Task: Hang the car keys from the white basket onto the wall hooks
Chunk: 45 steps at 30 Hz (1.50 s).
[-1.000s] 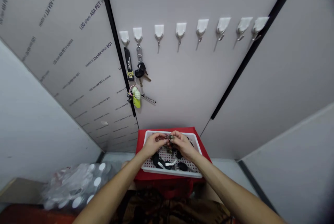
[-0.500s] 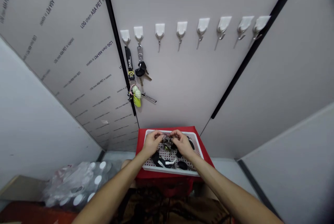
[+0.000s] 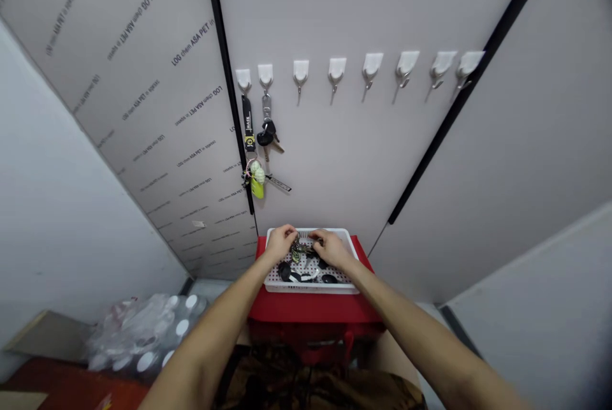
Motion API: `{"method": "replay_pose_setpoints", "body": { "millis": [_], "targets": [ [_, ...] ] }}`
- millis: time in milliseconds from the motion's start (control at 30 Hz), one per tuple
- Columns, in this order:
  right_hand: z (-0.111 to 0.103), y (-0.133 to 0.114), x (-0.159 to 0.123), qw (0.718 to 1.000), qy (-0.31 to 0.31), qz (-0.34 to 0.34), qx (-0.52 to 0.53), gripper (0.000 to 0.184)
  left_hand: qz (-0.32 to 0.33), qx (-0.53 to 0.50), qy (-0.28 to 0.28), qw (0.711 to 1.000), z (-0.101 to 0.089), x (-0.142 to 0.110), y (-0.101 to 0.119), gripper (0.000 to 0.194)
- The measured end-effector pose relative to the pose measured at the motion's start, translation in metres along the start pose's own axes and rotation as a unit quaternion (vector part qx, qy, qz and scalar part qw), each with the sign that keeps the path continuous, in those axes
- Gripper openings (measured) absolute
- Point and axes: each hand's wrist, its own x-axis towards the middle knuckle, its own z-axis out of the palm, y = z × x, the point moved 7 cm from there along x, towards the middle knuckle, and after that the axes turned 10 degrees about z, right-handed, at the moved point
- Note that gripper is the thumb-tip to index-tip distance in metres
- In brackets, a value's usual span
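My left hand [image 3: 281, 243] and my right hand [image 3: 329, 248] meet over a white perforated tray [image 3: 310, 287] on a red stool [image 3: 310, 309]. Both hands are closed on a bunch of keys [image 3: 301, 247] held between them just above the tray. More dark key fobs [image 3: 306, 275] lie in the tray. On the wall above runs a row of white hooks [image 3: 370, 65]. The first hook on the left carries a black lanyard with a yellow-green charm [image 3: 256, 183]. The second hook carries a black car key [image 3: 266, 134].
A black vertical strip [image 3: 229, 85] splits the wall panels by the leftmost hook, and another black strip [image 3: 454, 110] slants on the right. A plastic-wrapped pack of bottles [image 3: 143, 336] lies on the floor at the left. Dark patterned cloth [image 3: 306, 384] is below the stool.
The view has tilted so the tray and hands sit higher and farther away. Both hands stay together on the keys, now nearer the tray's far edge.
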Motion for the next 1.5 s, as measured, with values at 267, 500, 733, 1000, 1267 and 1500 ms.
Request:
{"method": "replay_pose_setpoints", "body": {
  "millis": [267,500,733,1000,1267,1500],
  "targets": [
    [-0.029,-0.027,0.006,0.979,0.009,-0.002,0.202,0.029,0.06,-0.037,-0.058,0.996,-0.008,0.02,0.05,0.012],
    [-0.079,-0.06,0.032,0.942,0.041,0.035,0.331,0.013,0.101,-0.135,0.014,0.986,-0.051,0.046,0.112,0.01],
    [-0.154,-0.138,0.067,0.906,0.086,-0.043,0.411,0.014,0.241,-0.175,0.118,0.947,-0.1,0.076,0.172,0.02],
    [-0.19,-0.173,0.108,0.897,0.146,0.004,0.417,0.01,0.186,-0.035,0.219,0.957,-0.14,0.104,0.204,0.026],
    [-0.181,-0.149,0.106,0.888,0.175,0.054,0.422,0.006,0.169,0.02,0.225,0.959,-0.125,0.089,0.18,0.037],
    [-0.1,-0.076,0.045,0.958,0.067,0.04,0.275,0.016,0.131,0.071,0.047,0.988,-0.047,0.017,0.097,0.03]
  ]
}}
